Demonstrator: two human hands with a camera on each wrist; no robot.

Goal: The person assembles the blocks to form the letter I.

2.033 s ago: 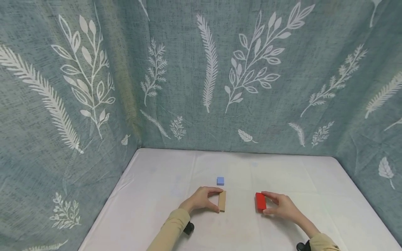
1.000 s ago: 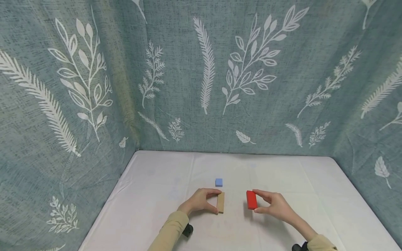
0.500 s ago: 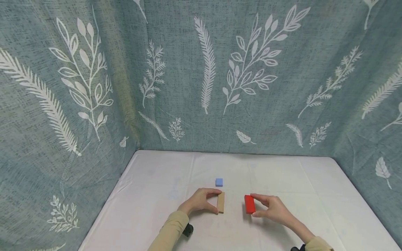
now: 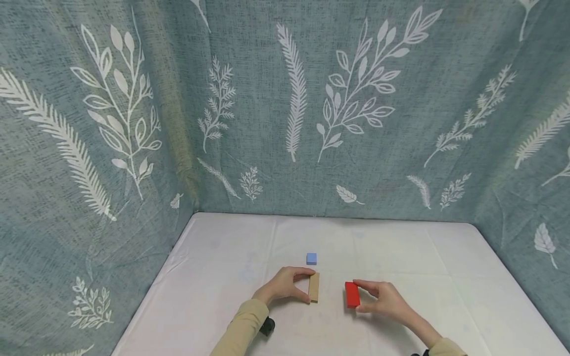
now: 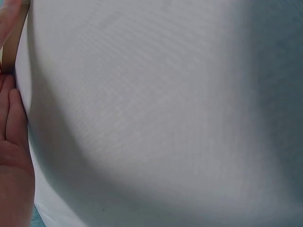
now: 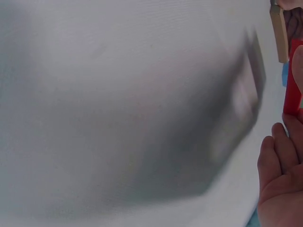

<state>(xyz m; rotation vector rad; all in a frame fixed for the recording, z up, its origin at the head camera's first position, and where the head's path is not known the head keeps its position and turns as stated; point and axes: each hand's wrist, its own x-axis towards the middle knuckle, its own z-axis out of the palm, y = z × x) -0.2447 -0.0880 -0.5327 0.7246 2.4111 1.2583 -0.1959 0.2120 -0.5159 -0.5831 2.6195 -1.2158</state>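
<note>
My left hand [image 4: 285, 285] pinches a flat tan wooden block [image 4: 314, 288] by its two ends, thumb at the near end and fingers at the far end. The block stands lengthwise on the white table. To its right, my right hand [image 4: 386, 299] grips a red rectangular block [image 4: 352, 295] the same way, close over the table and casting a shadow. A gap separates the two blocks. Just beyond the tan block sits a small blue block [image 4: 311, 259], touched by neither hand. In the right wrist view the red block [image 6: 290, 99] shows at the right edge, partly hidden by a fingertip.
A white cloth covers the table [image 4: 231, 242]. Blue-green curtains [image 4: 267, 123] with white leaf patterns hang behind it and along both sides. A black wrist camera [image 4: 267, 327] is strapped below the left sleeve [image 4: 242, 324].
My right hand has lifted the red block and carried it left towards the tan block, then lower and nearer to me. The left hand and tan block have stayed put; the blue block has too.
</note>
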